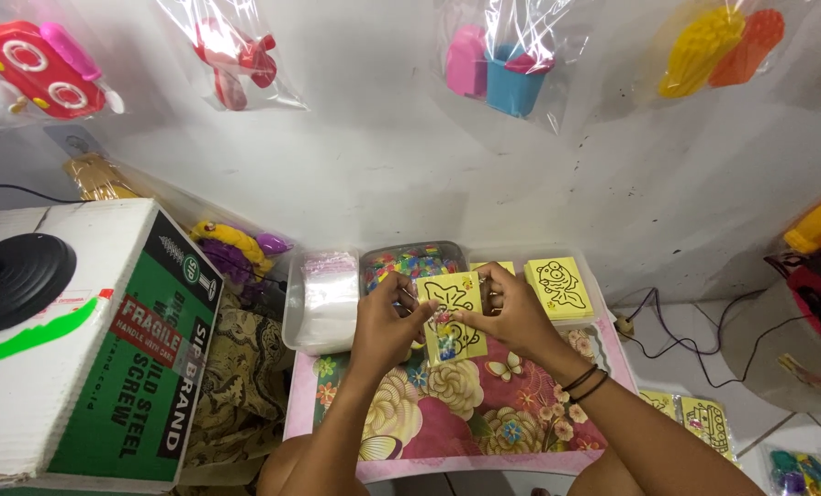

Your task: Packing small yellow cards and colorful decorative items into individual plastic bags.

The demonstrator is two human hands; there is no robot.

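Over the flowered tabletop [484, 418] I have both hands drawn together around a yellow card [451, 317] with a black outline drawing on it. My left hand [383, 321] is curled narrow, fingers pinching the card's left edge, and my right hand [511, 312] is likewise closed on its right edge and upper corner. A small clear packet of coloured bits [445, 342] lies against the lower face of the card, between my thumbs. The card stands with its long axis running away from me, its top leaning slightly to the right, its printed face up toward the camera.

Just behind the hands sits a tray of mixed coloured pieces [417, 260], with a stack of clear plastic bags [330, 285] to its left and a pile of matching yellow cards [559, 287] to its right. At far left is a white and green cardboard box [98, 367] bearing a red slanted label. Bagged plastic toys [502, 60] hang on the wall above. More yellow cards [695, 415] lie on the floor at right.
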